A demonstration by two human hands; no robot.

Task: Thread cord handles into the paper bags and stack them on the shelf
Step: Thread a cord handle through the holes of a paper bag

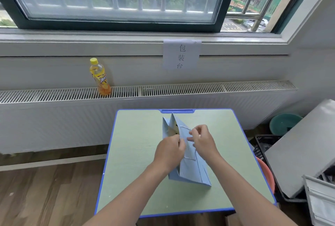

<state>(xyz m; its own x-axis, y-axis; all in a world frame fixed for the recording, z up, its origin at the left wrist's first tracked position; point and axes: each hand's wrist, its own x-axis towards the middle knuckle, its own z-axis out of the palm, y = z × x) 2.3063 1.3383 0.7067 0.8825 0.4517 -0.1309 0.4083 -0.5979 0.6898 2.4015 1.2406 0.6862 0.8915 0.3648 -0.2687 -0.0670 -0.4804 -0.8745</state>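
Paper bag (188, 169) gripped by left hand (170, 150); right hand (203, 138) pinching cord (184, 127).

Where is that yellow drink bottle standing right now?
The yellow bottle stands upright on the slatted radiator cover under the window, at the left of the head view, well beyond the green table and left of the paper sign.

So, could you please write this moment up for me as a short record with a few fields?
Setting: small green table with a blue rim, below a window
Work item: light blue paper bag standing open on the table
Cord: white cord lies along the bag's upper edge
Left hand: grips the bag's top edge
Right hand: pinches the cord at the bag
Background: yellow drink bottle upright on the radiator grille; paper sign taped below the window
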